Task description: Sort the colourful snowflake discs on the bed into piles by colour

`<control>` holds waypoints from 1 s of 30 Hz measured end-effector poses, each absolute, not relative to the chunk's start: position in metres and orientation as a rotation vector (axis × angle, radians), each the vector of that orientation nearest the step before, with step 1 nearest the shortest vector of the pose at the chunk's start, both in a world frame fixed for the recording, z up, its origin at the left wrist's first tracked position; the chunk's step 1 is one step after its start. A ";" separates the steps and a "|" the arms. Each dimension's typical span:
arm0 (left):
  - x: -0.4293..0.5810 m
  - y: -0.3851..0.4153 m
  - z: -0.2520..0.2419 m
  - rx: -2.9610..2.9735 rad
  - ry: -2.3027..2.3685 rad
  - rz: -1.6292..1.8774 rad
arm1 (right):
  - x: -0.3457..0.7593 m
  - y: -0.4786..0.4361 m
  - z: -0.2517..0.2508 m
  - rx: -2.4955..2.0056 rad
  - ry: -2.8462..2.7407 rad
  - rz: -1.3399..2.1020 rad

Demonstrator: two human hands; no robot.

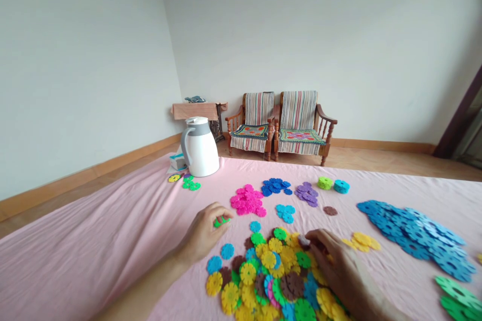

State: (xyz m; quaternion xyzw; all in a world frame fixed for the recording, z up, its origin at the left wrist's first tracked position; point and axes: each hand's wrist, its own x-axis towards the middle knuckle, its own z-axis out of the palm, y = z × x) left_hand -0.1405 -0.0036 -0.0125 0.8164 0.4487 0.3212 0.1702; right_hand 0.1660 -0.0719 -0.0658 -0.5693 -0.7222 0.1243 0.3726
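You can read no text, label, brand, number or sign anywhere in your view here.

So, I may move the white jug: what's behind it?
A small box shows past the handle; farther back, a cloth-covered table. What the jug covers can't be seen.

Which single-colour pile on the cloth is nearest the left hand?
The pink pile, just beyond the left hand; the dark blue, light blue and purple piles all lie farther right.
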 end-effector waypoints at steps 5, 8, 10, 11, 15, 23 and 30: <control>-0.103 -0.024 0.001 2.496 0.998 0.640 | 0.166 -0.070 -0.068 -1.452 -1.855 0.287; -0.089 -0.024 0.005 2.630 0.958 0.498 | 0.165 -0.070 -0.067 -1.443 -1.842 0.253; -0.084 -0.021 0.004 2.669 0.971 0.438 | 0.164 -0.070 -0.065 -1.440 -1.847 0.247; -0.083 -0.020 0.002 2.676 0.982 0.436 | 0.164 -0.071 -0.064 -1.441 -1.847 0.246; -0.085 -0.014 -0.005 2.618 1.040 0.579 | 0.163 -0.071 -0.062 -1.446 -1.857 0.251; -0.122 0.015 0.002 2.372 1.499 0.743 | 0.161 -0.074 -0.055 -1.431 -1.836 0.273; -0.117 0.001 0.006 2.551 1.288 0.736 | 0.163 -0.070 -0.061 -1.441 -1.862 0.280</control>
